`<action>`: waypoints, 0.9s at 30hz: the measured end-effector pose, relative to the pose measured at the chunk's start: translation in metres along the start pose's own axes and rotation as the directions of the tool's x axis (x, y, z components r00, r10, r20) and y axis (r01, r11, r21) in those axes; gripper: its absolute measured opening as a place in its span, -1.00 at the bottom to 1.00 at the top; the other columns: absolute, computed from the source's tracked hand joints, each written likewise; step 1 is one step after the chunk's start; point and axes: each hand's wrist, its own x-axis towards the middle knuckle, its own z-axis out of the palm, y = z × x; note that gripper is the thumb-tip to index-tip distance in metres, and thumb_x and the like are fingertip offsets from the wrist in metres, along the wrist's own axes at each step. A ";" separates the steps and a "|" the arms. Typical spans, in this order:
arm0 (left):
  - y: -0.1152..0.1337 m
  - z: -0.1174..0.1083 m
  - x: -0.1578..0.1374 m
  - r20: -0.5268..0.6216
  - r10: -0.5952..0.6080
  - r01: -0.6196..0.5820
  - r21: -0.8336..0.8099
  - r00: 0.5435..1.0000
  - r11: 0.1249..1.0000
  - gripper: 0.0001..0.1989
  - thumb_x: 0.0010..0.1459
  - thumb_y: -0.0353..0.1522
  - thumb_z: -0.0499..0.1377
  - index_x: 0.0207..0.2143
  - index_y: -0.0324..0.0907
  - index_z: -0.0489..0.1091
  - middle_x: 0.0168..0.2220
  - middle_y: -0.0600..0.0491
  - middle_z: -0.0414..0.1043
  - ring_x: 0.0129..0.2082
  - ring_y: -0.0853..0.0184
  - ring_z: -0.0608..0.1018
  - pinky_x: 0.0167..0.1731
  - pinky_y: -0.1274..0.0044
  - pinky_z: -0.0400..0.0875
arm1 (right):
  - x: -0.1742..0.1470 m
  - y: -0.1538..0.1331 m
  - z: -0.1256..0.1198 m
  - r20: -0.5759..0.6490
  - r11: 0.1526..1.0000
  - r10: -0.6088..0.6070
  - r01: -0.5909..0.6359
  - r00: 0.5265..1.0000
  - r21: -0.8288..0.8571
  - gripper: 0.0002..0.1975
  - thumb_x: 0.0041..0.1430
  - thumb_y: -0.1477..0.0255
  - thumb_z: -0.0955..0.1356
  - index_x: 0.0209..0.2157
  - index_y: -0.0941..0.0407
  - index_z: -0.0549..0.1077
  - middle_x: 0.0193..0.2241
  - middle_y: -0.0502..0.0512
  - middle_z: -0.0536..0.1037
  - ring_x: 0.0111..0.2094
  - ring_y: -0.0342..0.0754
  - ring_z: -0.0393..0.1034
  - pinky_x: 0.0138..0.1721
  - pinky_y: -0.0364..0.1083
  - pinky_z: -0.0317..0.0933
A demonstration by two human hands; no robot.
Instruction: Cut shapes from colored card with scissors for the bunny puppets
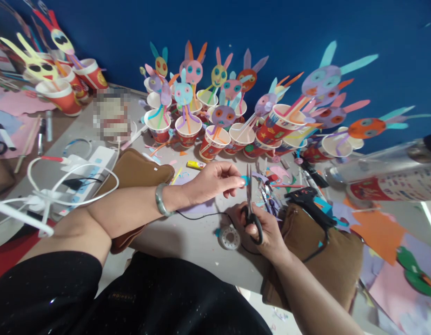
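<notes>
My left hand (218, 179) pinches a small piece of blue paper (245, 180) between thumb and fingertips, above the grey table. Black-handled scissors (252, 216) are gripped in my right hand (267, 232), their blades pointing up beside the blue paper. Whether the blades touch the paper I cannot tell. Below, between the hands, a white tape roll (230, 237) lies on the table near a thin black cord. A yellow glue stick (195, 164) lies just beyond my left hand.
Several paper cups (215, 142) with paper rabbit faces stand along the blue wall. A power strip (91, 174) with white cables lies left. To the right are a glue gun (311, 204), a brown cushion (327, 260), orange paper (379, 232) and a clear tube of cups (389, 184).
</notes>
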 end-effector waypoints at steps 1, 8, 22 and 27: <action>0.000 0.000 0.000 0.000 -0.001 0.001 0.001 1.000 1.000 -0.86 0.11 -0.37 0.23 -0.45 -0.25 0.35 -0.60 0.15 0.37 -0.59 0.55 0.42 -0.54 0.66 0.34 | 0.000 0.000 0.000 -0.001 1.000 0.002 -0.002 1.000 0.000 -0.37 0.02 -0.23 0.32 -0.56 0.09 0.32 -0.53 0.03 0.38 -0.46 -0.06 0.26 -0.40 -0.06 0.15; 0.002 0.001 0.000 -0.006 -0.006 0.006 -0.005 1.000 1.000 -0.86 0.12 -0.38 0.22 -0.45 -0.25 0.35 -0.60 0.15 0.36 -0.60 0.55 0.41 -0.54 0.66 0.34 | 0.000 0.000 0.000 -0.005 1.000 0.006 -0.007 1.000 -0.014 -0.36 0.01 -0.25 0.32 -0.57 0.09 0.33 -0.54 0.04 0.39 -0.46 -0.05 0.27 -0.41 -0.05 0.17; 0.003 0.000 0.000 -0.005 0.000 0.000 0.004 1.000 1.000 -0.81 0.12 -0.32 0.24 -0.44 -0.25 0.35 -0.59 0.15 0.37 -0.59 0.56 0.41 -0.54 0.66 0.32 | 0.000 -0.001 0.001 -0.009 1.000 0.002 -0.002 1.000 -0.008 -0.36 0.00 -0.24 0.32 -0.59 0.09 0.30 -0.55 0.04 0.38 -0.47 -0.06 0.26 -0.41 -0.06 0.17; -0.002 0.000 0.001 0.025 -0.004 0.003 0.004 1.000 1.000 -0.78 0.09 -0.28 0.28 -0.43 -0.27 0.39 -0.59 0.15 0.37 -0.58 0.54 0.42 -0.54 0.65 0.33 | 0.000 0.001 0.001 -0.008 1.000 -0.005 0.005 1.000 -0.005 -0.37 0.02 -0.23 0.33 -0.58 0.09 0.30 -0.54 0.03 0.37 -0.47 -0.06 0.26 -0.40 -0.06 0.16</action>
